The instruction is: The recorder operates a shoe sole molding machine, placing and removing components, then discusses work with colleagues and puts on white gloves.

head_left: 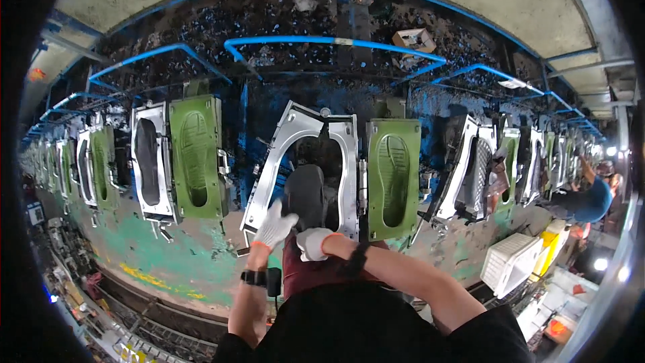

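Observation:
In front of me stands a silver metal mould frame [349,154], its two halves parted at the lower end. A black foot-shaped piece [306,191], like a shoe sole or last, sits between them, tilted, its lower end towards me. My left hand [273,227], in a white glove, is at the left of that lower end with fingers spread. Against the lower end, my right hand [313,243], also gloved, has its fingers curled; what they grip is hidden. Right of the frame is a green mould plate [394,178] with a sole-shaped hollow.
More silver frames [149,161] and green plates [196,158] line both sides. Blue rails [336,40] run behind, above a littered dark bed. A white crate [512,263] stands at right, and beyond it a person in a blue top [591,198] works. Another hand [498,178] is near a frame at right.

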Motion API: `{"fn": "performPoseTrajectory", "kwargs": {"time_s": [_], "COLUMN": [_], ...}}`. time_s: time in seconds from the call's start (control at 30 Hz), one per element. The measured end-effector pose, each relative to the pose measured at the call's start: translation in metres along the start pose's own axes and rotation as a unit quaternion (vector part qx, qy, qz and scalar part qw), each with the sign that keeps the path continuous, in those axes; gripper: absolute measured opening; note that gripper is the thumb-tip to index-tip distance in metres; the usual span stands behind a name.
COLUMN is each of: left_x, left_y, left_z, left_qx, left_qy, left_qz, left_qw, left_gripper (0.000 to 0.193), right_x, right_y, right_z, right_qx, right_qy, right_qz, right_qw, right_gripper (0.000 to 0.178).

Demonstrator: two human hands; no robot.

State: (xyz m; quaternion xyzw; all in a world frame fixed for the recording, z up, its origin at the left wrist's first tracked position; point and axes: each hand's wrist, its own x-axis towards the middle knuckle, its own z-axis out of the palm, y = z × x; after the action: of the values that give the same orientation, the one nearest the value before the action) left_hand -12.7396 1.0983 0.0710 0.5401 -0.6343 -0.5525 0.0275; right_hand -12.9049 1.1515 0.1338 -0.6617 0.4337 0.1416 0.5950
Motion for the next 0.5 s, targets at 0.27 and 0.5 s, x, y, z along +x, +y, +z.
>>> {"fn": "performPoseTrajectory", "kwargs": {"time_s": [0.27, 0.5], "left_x": [0.028, 0.09], "left_y": [0.047, 0.091], "left_z": [0.034, 0.048], "left_qx": [-0.389, -0.323], "left_qy": [0.088, 0.128], "left_qz": [0.02, 0.093], "left_qw": [0.917, 0.933], "left_gripper": [0.046, 0.04], "right_x": [0.008, -0.034], "right_y": [0.068, 0.071], "right_z": [0.023, -0.023], "right_qx": [0.172, 0.224], "right_qy": [0.56, 0.648], "right_qz": [0.227, 0.189], "right_qw": [0.778, 0.703], "right_gripper": [0.034, 0.034]}}
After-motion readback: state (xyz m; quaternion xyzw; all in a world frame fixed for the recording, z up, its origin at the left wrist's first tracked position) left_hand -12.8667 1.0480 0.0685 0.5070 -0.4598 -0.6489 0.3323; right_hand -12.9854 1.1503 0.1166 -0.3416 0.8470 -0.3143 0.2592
